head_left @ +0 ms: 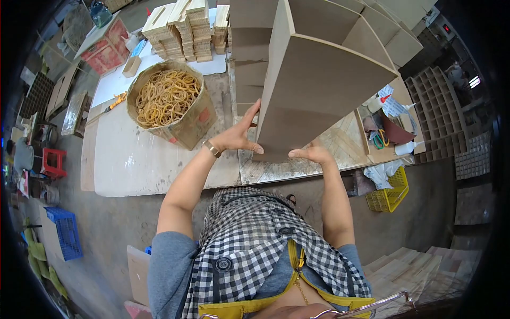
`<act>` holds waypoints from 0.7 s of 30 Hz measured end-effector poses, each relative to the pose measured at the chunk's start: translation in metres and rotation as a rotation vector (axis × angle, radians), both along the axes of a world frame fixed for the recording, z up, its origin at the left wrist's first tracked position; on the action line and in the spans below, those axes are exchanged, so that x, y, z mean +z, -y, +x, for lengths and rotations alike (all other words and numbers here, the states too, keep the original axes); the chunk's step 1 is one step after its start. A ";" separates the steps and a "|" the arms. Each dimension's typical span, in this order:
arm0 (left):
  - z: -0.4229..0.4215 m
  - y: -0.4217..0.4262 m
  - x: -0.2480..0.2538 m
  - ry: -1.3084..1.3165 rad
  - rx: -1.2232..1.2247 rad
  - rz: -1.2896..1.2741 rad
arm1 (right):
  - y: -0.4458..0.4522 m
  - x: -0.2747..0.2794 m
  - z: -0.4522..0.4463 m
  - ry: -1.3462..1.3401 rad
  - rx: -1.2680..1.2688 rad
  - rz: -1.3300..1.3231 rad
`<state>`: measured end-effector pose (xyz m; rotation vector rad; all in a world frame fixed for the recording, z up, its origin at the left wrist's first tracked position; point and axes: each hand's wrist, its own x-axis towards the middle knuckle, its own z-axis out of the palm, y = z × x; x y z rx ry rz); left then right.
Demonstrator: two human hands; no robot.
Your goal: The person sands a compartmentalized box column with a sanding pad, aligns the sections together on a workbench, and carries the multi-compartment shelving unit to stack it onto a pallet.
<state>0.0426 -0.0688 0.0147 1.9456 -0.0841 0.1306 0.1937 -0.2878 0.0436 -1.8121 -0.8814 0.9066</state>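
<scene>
A tall brown board box with open compartments stands on the workbench in front of me. My left hand is at its lower left edge, thumb against the near face and fingers spread along the side. At the bottom right of the same face is my right hand, its thumb on the board and its other fingers partly hidden behind it. The box sits between both hands. Left of my left hand, a worn carton holds many tan rubber bands.
Stacked wooden strips stand at the back left, near an orange-handled tool. To the right, a tray holds scissors and glue bottles. A yellow basket is below the bench edge. Compartment racks stand far right.
</scene>
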 end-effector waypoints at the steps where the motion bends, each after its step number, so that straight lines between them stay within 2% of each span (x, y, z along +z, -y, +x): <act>1: 0.000 0.000 0.002 -0.006 0.003 0.015 | -0.001 -0.001 0.001 0.014 0.009 -0.005; 5: 0.000 0.000 0.005 0.011 0.000 0.062 | -0.002 -0.011 0.004 -0.038 0.002 0.083; 8: 0.000 0.000 0.009 0.031 0.021 0.116 | -0.004 -0.012 0.004 0.036 0.014 0.125; 21: 0.001 0.005 0.026 0.031 0.051 0.046 | -0.005 -0.011 0.004 -0.036 0.027 0.171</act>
